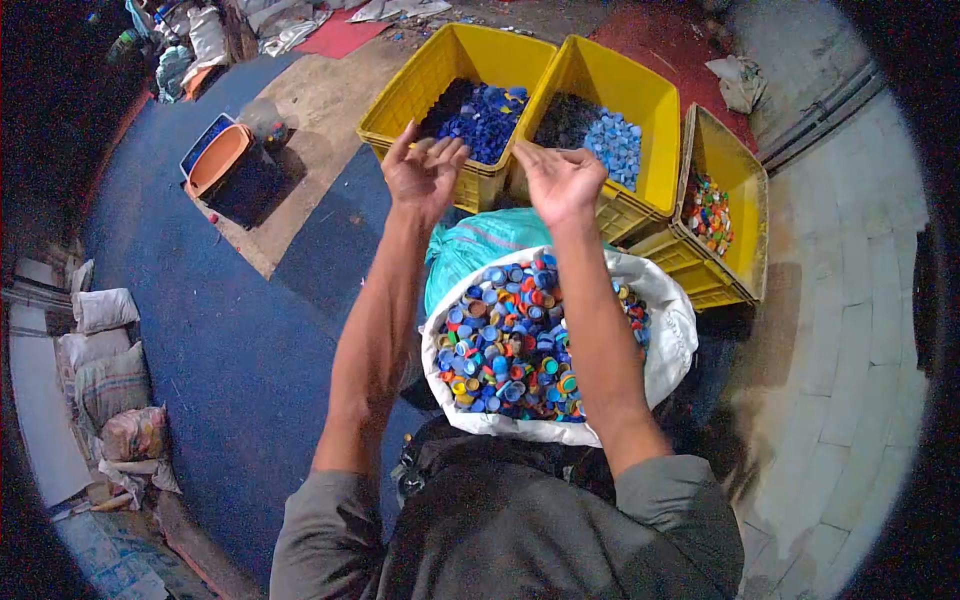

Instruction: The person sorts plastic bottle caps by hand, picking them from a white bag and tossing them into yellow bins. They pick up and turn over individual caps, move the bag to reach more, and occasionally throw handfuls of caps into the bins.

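Observation:
Both my hands are raised above a white sack (pixel 680 340) filled with mixed bottle caps (pixel 505 340). My left hand (pixel 425 180) is in front of the left yellow crate (pixel 395 100), which holds dark blue caps (pixel 485 125). Its fingers are apart and I see nothing in it. My right hand (pixel 562 182) is by the near edge of the middle yellow crate (pixel 655 110), near its light blue caps (pixel 613 148). Its fingers are stretched out, with no cap visible in them. Neither hand touches the caps in the sack.
A third yellow crate (pixel 745 180) with red, orange and green caps (pixel 708 218) stands at the right, beside the wall (pixel 840 330). A teal sack (pixel 475 245) lies behind the white one. At left are an orange tub (pixel 218 160) and stuffed sacks (pixel 105 310).

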The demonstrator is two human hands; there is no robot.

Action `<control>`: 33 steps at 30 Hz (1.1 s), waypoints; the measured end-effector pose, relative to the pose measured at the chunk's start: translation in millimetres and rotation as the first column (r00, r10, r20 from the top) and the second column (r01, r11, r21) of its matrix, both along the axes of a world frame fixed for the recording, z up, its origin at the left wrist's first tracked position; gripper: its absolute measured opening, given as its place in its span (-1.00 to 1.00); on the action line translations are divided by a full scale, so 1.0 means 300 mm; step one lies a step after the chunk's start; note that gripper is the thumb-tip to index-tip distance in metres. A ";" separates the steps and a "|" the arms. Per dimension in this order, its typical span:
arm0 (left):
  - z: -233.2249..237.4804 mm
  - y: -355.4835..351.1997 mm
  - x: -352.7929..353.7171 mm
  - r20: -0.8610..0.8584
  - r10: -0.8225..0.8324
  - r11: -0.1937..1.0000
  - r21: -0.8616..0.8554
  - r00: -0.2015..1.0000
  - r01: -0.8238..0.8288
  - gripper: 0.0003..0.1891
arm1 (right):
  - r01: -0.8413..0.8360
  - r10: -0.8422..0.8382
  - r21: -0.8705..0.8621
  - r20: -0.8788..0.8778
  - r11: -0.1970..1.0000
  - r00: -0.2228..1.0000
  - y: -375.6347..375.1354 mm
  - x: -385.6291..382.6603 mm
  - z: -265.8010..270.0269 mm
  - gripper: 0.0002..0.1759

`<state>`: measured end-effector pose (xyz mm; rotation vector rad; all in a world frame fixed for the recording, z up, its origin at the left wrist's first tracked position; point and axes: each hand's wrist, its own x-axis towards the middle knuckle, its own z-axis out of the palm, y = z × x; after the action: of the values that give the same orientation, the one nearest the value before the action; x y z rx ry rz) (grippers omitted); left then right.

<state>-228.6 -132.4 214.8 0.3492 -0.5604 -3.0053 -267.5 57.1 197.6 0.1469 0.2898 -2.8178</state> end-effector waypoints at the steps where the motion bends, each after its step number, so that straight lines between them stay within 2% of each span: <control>1: 0.007 -0.011 0.009 0.014 0.021 1.000 -0.021 1.000 -0.021 -0.59 | 0.052 -0.052 0.018 0.005 0.998 0.999 0.021 0.021 0.023 -0.49; 2: -0.014 -0.032 0.041 0.026 -0.017 0.999 -0.038 1.000 0.018 -0.60 | 0.106 -0.106 0.037 0.007 0.994 0.994 0.044 0.043 0.030 -0.48; 5: -0.179 -0.067 0.146 0.077 -0.017 0.961 -0.272 0.997 0.038 -0.65 | 0.272 -0.264 0.229 -0.067 0.935 0.962 0.140 0.164 -0.044 -0.48; 7: -0.358 -0.104 0.271 0.218 -0.018 0.870 -0.478 0.976 0.123 -0.67 | 0.325 -0.306 0.353 -0.109 0.877 0.946 0.233 0.270 -0.191 -0.48; 9: -0.565 -0.146 0.426 0.370 -0.071 0.782 -0.556 0.926 0.282 -0.65 | 0.329 -0.356 0.643 -0.092 0.692 0.930 0.295 0.449 -0.267 -0.47; 11: -0.706 -0.148 0.602 0.497 0.051 0.581 -0.720 0.866 0.379 -0.63 | 0.251 -0.418 0.867 -0.055 0.431 0.907 0.356 0.618 -0.386 -0.54; 13: -0.853 -0.185 0.753 0.479 0.019 0.431 -0.796 0.878 0.425 -0.63 | 0.180 -0.396 0.974 -0.112 0.138 0.911 0.428 0.797 -0.513 -0.60; 15: -0.866 -0.170 0.845 0.524 -0.007 0.415 -0.774 0.852 0.479 -0.63 | 0.084 -0.319 0.991 -0.114 -0.105 0.941 0.473 0.951 -0.610 -0.62; 17: -0.850 -0.137 0.874 0.523 -0.049 0.370 -0.782 0.851 0.502 -0.64 | 0.166 -0.250 0.956 -0.227 -0.244 0.941 0.482 1.071 -0.700 -0.70; 18: -0.827 -0.113 0.877 0.498 -0.077 0.333 -0.804 0.864 0.493 -0.64 | 0.068 -0.260 0.957 -0.144 -0.282 0.955 0.468 1.104 -0.695 -0.73; 19: -0.814 -0.099 0.877 0.471 -0.104 0.295 -0.826 0.876 0.480 -0.64 | 0.077 -0.223 0.939 -0.159 -0.334 0.962 0.455 1.142 -0.683 -0.76; 21: -0.843 -0.074 0.850 0.386 -0.185 0.208 -0.883 0.904 0.420 -0.63 | 0.043 -0.213 0.940 -0.121 -0.339 0.970 0.432 1.164 -0.684 -0.73; 23: -0.774 0.002 0.804 0.318 -0.242 0.115 -0.929 0.917 0.353 -0.64 | 0.112 -0.184 0.896 -0.209 -0.430 0.961 0.404 1.157 -0.671 -0.69; 24: -0.703 0.040 0.785 0.413 -0.271 0.176 -0.867 0.870 0.467 -0.64 | 0.146 -0.167 0.869 -0.252 -0.473 0.953 0.392 1.146 -0.666 -0.67; 25: -0.680 0.079 0.772 0.386 -0.247 0.062 -0.909 0.889 0.412 -0.67 | 0.187 -0.135 0.832 -0.297 -0.523 0.945 0.385 1.135 -0.674 -0.64; 27: -0.692 0.128 0.747 0.362 -0.386 0.142 -0.886 0.849 0.442 -0.67 | 0.266 -0.060 0.742 -0.380 -0.615 0.923 0.372 1.102 -0.684 -0.59; 28: -0.679 0.156 0.745 0.401 -0.425 0.175 -0.843 0.812 0.508 -0.67 | 0.328 -0.023 0.719 -0.431 -0.612 0.902 0.365 1.087 -0.676 -0.47; 30: -0.639 0.218 0.752 0.469 -0.498 0.230 -0.740 0.730 0.632 -0.66 | 0.326 -0.009 0.699 -0.430 -0.636 0.903 0.342 1.060 -0.660 -0.40; 31: -0.630 0.248 0.759 0.512 -0.497 0.181 -0.729 0.701 0.661 -0.66 | 0.326 0.000 0.690 -0.427 -0.646 0.904 0.325 1.046 -0.642 -0.36; 32: -0.621 0.280 0.766 0.555 -0.492 0.132 -0.714 0.671 0.688 -0.66 | 0.114 -0.087 0.852 -0.183 -0.510 0.979 0.311 1.034 -0.621 -0.30; 33: -0.617 0.306 0.770 0.596 -0.484 0.084 -0.697 0.640 0.712 -0.66 | 0.149 -0.058 0.805 -0.221 -0.574 0.973 0.297 1.026 -0.609 -0.29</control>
<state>2.5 -40.5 29.6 0.3826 -2.8742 -2.4961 40.1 146.1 14.9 0.4767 3.0270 -1.2713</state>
